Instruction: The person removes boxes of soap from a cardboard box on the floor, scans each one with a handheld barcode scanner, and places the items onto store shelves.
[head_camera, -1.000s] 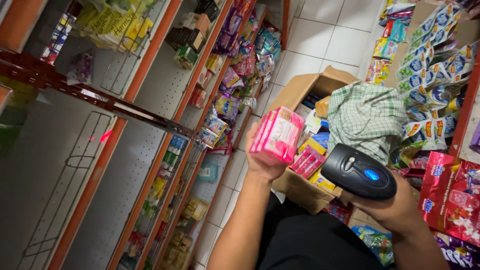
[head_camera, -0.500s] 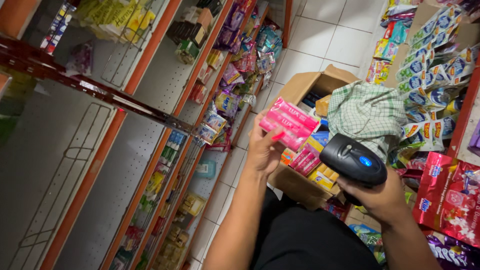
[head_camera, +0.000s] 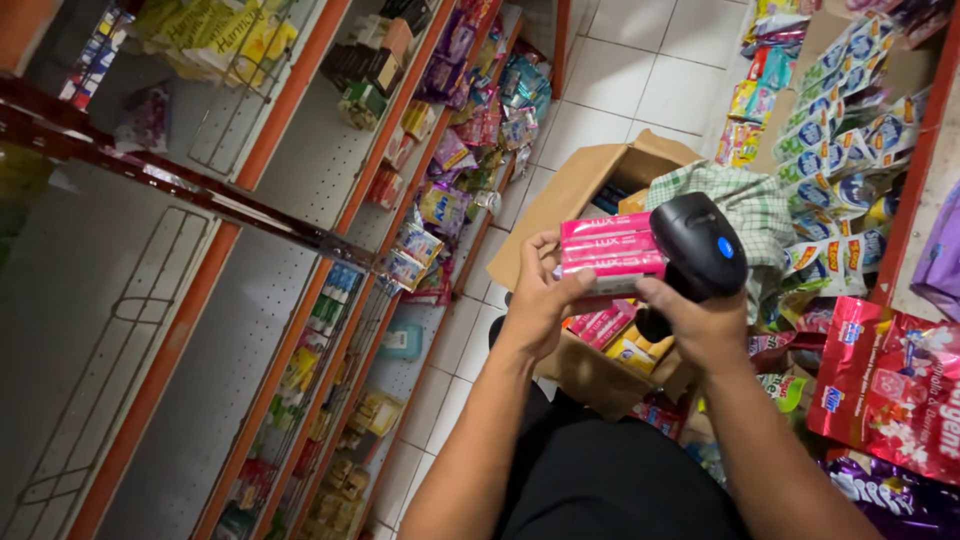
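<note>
My left hand (head_camera: 540, 295) grips a shrink-wrapped pack of pink soap boxes (head_camera: 612, 252), held flat in front of me. My right hand (head_camera: 700, 325) holds a black handheld barcode scanner (head_camera: 702, 248) with a blue button, its head right against the pack's right end. Both are raised above an open cardboard box (head_camera: 580, 190) on the floor, which holds more pink and yellow packs (head_camera: 615, 335) and a green checked cloth (head_camera: 755, 210).
Orange-framed store shelves (head_camera: 290, 130) with packaged goods run along the left. Hanging sachets and snack bags (head_camera: 845, 150) fill the right side, with a red bag (head_camera: 890, 385) close by. White floor tiles (head_camera: 640, 70) lie beyond the box. My dark-clothed lap is below.
My left hand turned the pink pack flat and my right hand raised the scanner from lower right up against the pack's end.
</note>
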